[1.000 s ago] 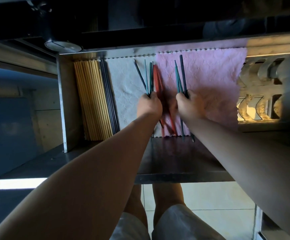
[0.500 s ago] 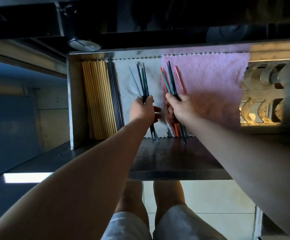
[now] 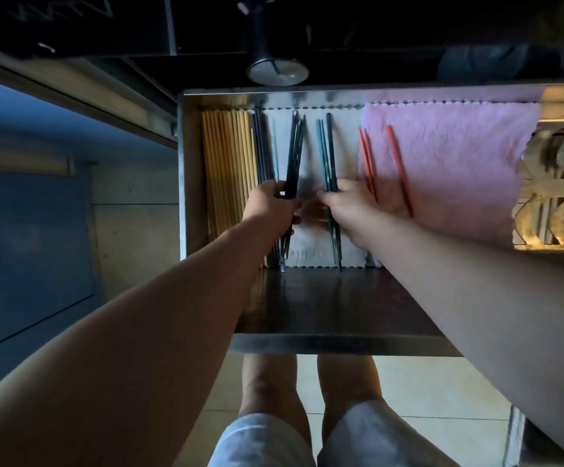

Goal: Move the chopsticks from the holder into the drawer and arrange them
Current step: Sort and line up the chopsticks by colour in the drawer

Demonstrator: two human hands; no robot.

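Head view: open drawer point(image 3: 341, 343) below me. My left hand point(image 3: 272, 210) grips a bundle of dark chopsticks point(image 3: 294, 156) over the white cloth point(image 3: 311, 237). My right hand point(image 3: 351, 210) clasps the teal chopsticks point(image 3: 326, 153) just beside. Orange chopsticks point(image 3: 397, 163) lie loose on the pink cloth point(image 3: 459, 163). Yellow chopsticks point(image 3: 226, 163) sit packed against the drawer's left wall.
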